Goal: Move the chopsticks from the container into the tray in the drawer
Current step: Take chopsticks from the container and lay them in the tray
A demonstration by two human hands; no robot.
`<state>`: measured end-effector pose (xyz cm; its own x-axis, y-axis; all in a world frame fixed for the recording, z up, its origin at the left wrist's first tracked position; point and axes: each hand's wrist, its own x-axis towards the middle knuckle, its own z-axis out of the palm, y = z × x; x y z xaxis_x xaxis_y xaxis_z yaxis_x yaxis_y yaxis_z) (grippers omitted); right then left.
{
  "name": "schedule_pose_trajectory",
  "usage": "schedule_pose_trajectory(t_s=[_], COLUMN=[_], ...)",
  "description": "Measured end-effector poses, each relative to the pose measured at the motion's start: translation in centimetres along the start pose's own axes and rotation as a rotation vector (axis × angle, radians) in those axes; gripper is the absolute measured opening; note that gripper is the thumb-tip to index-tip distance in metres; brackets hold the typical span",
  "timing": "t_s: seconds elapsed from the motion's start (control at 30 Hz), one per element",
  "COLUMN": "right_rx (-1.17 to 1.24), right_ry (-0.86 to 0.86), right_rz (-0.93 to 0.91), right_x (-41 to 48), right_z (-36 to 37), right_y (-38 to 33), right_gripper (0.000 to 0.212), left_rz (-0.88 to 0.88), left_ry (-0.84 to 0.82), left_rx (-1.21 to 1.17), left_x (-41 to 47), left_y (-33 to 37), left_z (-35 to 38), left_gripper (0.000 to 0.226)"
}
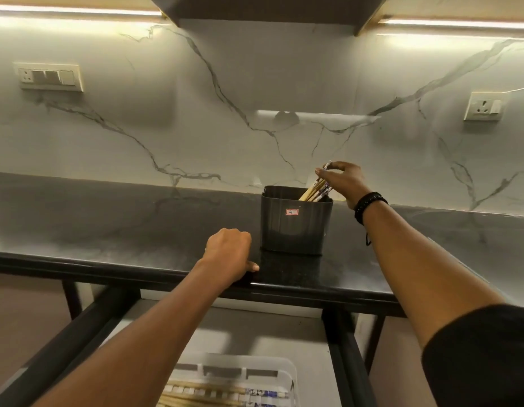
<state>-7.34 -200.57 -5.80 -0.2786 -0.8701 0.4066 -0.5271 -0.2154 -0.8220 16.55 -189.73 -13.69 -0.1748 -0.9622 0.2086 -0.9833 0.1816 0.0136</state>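
Chopsticks (315,190): judged light, stiff and smooth, liable to slip or fan apart; best taken as a bundle near the patterned tops. Right hand (344,182) pinches those tops. The bundle leans at the right side of the container (296,227) on the counter (108,224). Left hand (227,254), fingers curled, rests on the counter edge, holding nothing. Tray (287,374) in the open drawer (337,348) already holds more of them.

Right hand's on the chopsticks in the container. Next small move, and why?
Probably lift the right hand straight up to draw the chopsticks clear of the container: its fingers pinch their tops, their lower ends sit inside, and the tray in the open drawer lies below.
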Motion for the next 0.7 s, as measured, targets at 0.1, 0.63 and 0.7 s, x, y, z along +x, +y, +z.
schedule_pose_trajectory(t_s=[0.1,0.63,0.7], right_rx=[0.038,0.269,0.301], right_ry=[-0.033,-0.036,-0.069], right_rz=[0.025,-0.099,-0.071], right_x=[0.9,-2.3,-3.2], right_z=[0.4,-0.4,-0.1], right_y=[0.2,-3.2,-2.8], right_gripper=[0.039,0.064,0.038], left_rz=[0.007,0.023,0.013], left_ry=[0.006,0.011,0.008], left_rx=[-0.002,0.027,0.015], left_x=[-0.1,-1.1,-1.1], left_y=[0.0,0.3,0.4], left_z=[0.1,0.2,0.2], left_gripper=[0.037,0.033,0.033])
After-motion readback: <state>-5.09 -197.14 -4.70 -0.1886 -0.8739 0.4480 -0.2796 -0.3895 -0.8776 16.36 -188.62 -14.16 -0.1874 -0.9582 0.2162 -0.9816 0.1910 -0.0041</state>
